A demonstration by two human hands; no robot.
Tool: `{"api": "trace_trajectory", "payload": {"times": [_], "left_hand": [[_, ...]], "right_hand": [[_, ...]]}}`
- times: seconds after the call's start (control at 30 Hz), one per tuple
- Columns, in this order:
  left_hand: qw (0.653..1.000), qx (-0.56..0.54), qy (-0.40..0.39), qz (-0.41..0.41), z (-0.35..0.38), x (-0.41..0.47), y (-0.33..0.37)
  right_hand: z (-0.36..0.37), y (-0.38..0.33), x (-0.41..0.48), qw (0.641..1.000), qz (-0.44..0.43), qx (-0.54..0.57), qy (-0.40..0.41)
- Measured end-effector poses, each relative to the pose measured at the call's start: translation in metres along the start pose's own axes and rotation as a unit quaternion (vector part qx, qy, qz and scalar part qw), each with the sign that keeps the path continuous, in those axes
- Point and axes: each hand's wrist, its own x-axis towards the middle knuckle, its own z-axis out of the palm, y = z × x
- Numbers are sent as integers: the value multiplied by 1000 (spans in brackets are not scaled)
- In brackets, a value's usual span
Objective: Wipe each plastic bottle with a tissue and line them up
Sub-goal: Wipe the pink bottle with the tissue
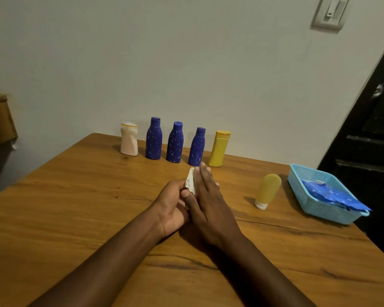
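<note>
One tissue (190,181): L hand (171,202) grips it, R hand (208,202) flat, prob. pressing it.

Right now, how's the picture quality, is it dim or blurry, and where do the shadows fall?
Head view: dim, warm light; soft shadows fall left of the yellow tube and white bottle on the table; the tissue between left hand and right hand looks slightly soft; wide-angle bending tilts the door edge.

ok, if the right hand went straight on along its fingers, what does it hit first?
Most likely the rightmost blue bottle, just beyond the fingertips of the right hand. The yellow bottle ending the row stands close beside that line, so not certain.
</note>
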Motion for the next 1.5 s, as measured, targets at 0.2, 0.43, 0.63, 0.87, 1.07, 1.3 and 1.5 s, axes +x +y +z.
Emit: {"api": "trace_trajectory", "payload": {"times": [0.2,0.43,0.63,0.87,1.07,1.3,1.5], "left_hand": [[999,12,53,1,-6,1,6],[995,-27,96,-16,-19,9,21],[999,-23,39,-28,-17,11,12],[999,-51,14,-15,-6,7,2],[999,-37,10,-30,0,7,-4],[999,-34,18,-20,0,9,-5],[997,-46,57,-22,-9,17,1]], "right_hand": [[2,-10,-9,999,-23,-4,-37],[0,-20,-17,993,-68,-25,-95],[2,-12,-13,997,-45,15,-57],[1,4,-3,989,-5,124,83],[-5,21,3,955,13,203,218],[-10,20,1,951,-11,207,228],[-11,9,-9,984,-84,94,126]]}}
